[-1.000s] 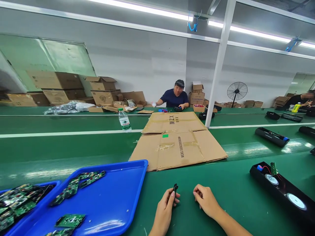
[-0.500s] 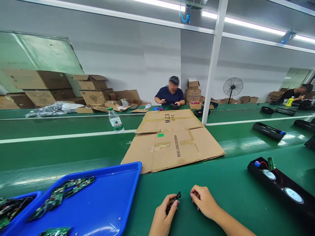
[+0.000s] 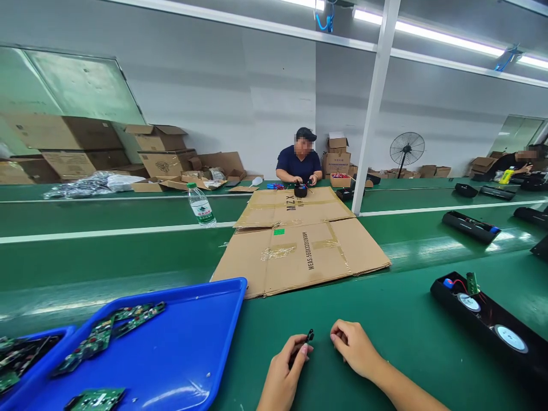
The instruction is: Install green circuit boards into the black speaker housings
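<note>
My left hand [image 3: 286, 365] is closed around a small black part [image 3: 309, 335], whose tip sticks out past the thumb and forefinger. Most of that part is hidden in the fingers, so its kind does not show. Just to the right, apart from it, my right hand [image 3: 351, 347] rests over the green table with its fingers curled and thumb pressed in. Whether anything is pinched there is hidden. Left of both hands lies a blue tray [image 3: 171, 348] with several green circuit boards [image 3: 100, 337]. To the right is a long black speaker housing [image 3: 479, 325] with two round silver drivers and a small upright board.
Flattened cardboard [image 3: 295, 245] covers the middle of the table, with a water bottle [image 3: 201, 205] to its left. A second blue tray [image 3: 64, 334] holds more boards. A co-worker [image 3: 299, 162] sits opposite. A white post [image 3: 372, 108] rises behind the cardboard; more black housings [image 3: 471, 225] lie at right.
The co-worker opposite has leaned forward, and a black part now sits at the cardboard's far edge. My hands have barely moved; the black part in my left hand is turned slightly.
</note>
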Demonstrator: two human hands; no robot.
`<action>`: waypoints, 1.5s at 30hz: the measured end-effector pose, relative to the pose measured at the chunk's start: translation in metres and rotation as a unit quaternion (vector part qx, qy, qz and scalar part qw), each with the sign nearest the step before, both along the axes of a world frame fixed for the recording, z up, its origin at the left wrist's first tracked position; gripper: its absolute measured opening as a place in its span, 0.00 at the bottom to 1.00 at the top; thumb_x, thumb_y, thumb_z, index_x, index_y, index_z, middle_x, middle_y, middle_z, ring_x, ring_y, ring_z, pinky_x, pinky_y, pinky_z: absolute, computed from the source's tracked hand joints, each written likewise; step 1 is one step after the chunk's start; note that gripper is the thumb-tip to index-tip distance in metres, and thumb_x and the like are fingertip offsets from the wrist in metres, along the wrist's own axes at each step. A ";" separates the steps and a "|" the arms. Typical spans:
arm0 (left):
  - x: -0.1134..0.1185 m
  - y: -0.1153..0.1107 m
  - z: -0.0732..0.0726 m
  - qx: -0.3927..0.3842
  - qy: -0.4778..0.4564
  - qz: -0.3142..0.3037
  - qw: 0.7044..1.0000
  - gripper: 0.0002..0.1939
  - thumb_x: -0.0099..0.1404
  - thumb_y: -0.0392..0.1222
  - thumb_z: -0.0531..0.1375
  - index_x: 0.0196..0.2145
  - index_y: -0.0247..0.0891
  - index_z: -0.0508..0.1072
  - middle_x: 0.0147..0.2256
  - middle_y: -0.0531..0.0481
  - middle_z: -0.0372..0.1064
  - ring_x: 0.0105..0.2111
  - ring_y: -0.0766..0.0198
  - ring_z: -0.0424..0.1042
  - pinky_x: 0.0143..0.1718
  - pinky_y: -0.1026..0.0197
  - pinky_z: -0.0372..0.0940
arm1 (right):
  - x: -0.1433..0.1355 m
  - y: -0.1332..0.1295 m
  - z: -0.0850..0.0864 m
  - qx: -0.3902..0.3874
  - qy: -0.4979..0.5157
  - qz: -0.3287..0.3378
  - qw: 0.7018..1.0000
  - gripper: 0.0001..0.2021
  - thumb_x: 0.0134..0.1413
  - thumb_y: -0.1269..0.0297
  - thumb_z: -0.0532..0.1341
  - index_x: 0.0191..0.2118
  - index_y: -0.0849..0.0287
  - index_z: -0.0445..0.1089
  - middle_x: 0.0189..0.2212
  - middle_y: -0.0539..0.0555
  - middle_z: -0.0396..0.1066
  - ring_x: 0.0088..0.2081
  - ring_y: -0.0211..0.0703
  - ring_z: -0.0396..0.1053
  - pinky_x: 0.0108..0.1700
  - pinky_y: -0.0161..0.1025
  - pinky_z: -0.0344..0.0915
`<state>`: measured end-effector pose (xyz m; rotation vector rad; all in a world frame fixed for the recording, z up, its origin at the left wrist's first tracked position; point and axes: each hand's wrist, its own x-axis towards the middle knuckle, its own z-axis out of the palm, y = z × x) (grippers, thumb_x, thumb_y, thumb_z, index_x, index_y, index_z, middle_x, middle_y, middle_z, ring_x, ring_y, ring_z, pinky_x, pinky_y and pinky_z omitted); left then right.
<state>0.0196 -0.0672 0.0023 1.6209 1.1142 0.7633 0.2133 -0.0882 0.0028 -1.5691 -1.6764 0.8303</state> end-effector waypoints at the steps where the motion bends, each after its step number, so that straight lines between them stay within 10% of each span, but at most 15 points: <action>1: 0.000 0.000 0.001 0.001 -0.002 0.001 1.000 0.19 0.62 0.55 0.51 0.41 0.39 0.69 0.35 0.46 0.74 0.34 0.59 0.71 0.40 0.61 0.64 | 0.000 0.000 0.000 0.000 -0.002 0.000 1.000 0.07 0.53 0.70 0.51 0.27 0.60 0.63 0.19 0.46 0.62 0.18 0.32 0.59 0.23 0.29 0.54; 20: 0.001 -0.002 0.007 -0.019 -0.027 0.010 0.999 0.18 0.60 0.54 0.53 0.40 0.39 0.70 0.36 0.45 0.74 0.35 0.57 0.72 0.39 0.58 0.65 | 0.001 -0.001 -0.002 0.000 -0.010 0.002 1.000 0.07 0.54 0.69 0.51 0.28 0.59 0.63 0.19 0.47 0.62 0.19 0.33 0.60 0.25 0.30 0.55; 26: 0.006 0.003 0.001 -0.030 -0.120 0.110 0.986 0.23 0.59 0.58 0.53 0.43 0.36 0.66 0.31 0.46 0.72 0.28 0.60 0.70 0.33 0.58 0.66 | -0.001 0.004 -0.003 0.023 -0.028 -0.011 0.999 0.07 0.55 0.69 0.50 0.32 0.59 0.63 0.26 0.49 0.66 0.22 0.34 0.63 0.28 0.31 0.61; 31: 0.005 0.011 -0.001 -0.047 -0.217 0.197 0.955 0.29 0.56 0.59 0.56 0.48 0.34 0.60 0.31 0.48 0.68 0.27 0.61 0.71 0.28 0.58 0.67 | -0.018 0.071 0.025 0.097 -0.214 -0.003 0.972 0.20 0.53 0.75 0.51 0.53 0.62 0.56 0.56 0.60 0.53 0.45 0.41 0.65 0.48 0.38 0.62; 36: -0.003 0.015 -0.002 -0.076 -0.225 0.199 0.951 0.34 0.48 0.56 0.63 0.47 0.32 0.61 0.32 0.47 0.68 0.29 0.58 0.72 0.31 0.57 0.68 | -0.034 0.147 0.058 0.077 -0.278 -0.010 0.957 0.30 0.51 0.77 0.55 0.60 0.63 0.47 0.60 0.64 0.46 0.54 0.51 0.58 0.52 0.44 0.59; 45: -0.010 0.030 0.000 -0.106 -0.308 0.284 0.902 0.25 0.45 0.51 0.63 0.39 0.39 0.61 0.26 0.57 0.63 0.22 0.67 0.68 0.24 0.63 0.67 | -0.037 0.127 0.083 0.022 -0.407 0.008 0.913 0.11 0.60 0.63 0.55 0.45 0.64 0.65 0.39 0.55 0.68 0.38 0.40 0.68 0.39 0.42 0.67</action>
